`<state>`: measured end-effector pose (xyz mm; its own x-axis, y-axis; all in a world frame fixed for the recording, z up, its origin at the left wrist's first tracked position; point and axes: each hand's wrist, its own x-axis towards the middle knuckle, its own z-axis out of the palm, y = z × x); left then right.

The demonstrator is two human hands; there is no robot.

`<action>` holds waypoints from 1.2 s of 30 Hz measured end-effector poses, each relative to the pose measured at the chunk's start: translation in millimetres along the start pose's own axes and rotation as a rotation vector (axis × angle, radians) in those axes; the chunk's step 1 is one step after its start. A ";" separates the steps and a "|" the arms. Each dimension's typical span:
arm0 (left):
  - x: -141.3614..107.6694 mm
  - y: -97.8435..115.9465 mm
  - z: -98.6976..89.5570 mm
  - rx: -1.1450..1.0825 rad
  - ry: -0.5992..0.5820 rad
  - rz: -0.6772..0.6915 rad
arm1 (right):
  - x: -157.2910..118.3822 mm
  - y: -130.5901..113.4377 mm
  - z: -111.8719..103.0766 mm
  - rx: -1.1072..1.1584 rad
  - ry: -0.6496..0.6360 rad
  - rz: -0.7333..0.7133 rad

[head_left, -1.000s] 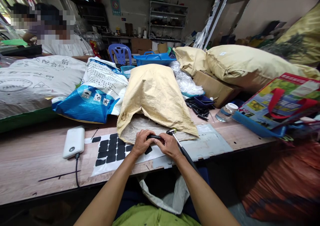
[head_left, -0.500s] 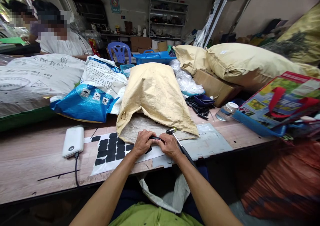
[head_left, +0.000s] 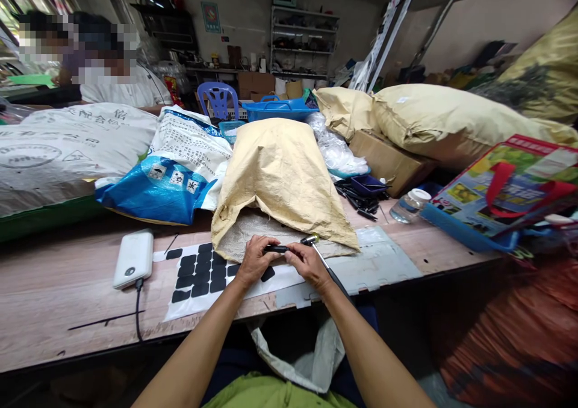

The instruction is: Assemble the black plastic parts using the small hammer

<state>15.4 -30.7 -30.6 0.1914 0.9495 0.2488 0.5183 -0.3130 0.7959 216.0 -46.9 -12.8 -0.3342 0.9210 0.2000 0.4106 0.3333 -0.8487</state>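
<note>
Between my two hands is a short black pen-shaped piece [head_left: 276,248], held almost level above the worktable. My left hand [head_left: 255,259] is closed around its left part. The fingertips of my right hand [head_left: 309,265] pinch its right end. A small hammer [head_left: 311,240] lies beside my right hand, its dark handle running partly under my right forearm. Below and left of my hands is a white sheet with rows of black rounded-square pads [head_left: 199,274]. Just beyond my fingers, a tan woven sack [head_left: 280,173] lies with its mouth facing me.
A white power bank [head_left: 134,259] with a cable lies left. Blue-white sack [head_left: 167,173] stands behind it. Right are loose black parts [head_left: 359,200], a lidded jar [head_left: 410,205], a blue tray [head_left: 469,230] and a carton [head_left: 391,161]. People sit far left.
My right fingers have shifted to the end of the black piece, so more of it shows between my hands. The whole view has moved slightly; the hammer and sacks lie as before.
</note>
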 end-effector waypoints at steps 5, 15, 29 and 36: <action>1.4 -5.7 2.3 -0.005 -0.039 0.068 | 2.4 4.1 3.4 -0.014 0.045 0.014; 0.1 -4.1 3.2 0.070 -0.071 0.091 | 1.3 5.5 7.4 -0.081 0.080 -0.031; -0.8 -0.3 0.9 0.121 -0.093 0.073 | -2.0 4.1 14.9 -0.388 0.165 -0.168; -1.8 -3.9 2.6 0.141 -0.104 0.118 | -6.3 4.6 19.3 -0.513 0.214 -0.174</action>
<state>15.2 -31.2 -35.6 0.3389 0.9007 0.2718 0.5973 -0.4292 0.6775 203.6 -55.0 -27.4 -0.2772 0.8462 0.4550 0.7414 0.4896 -0.4589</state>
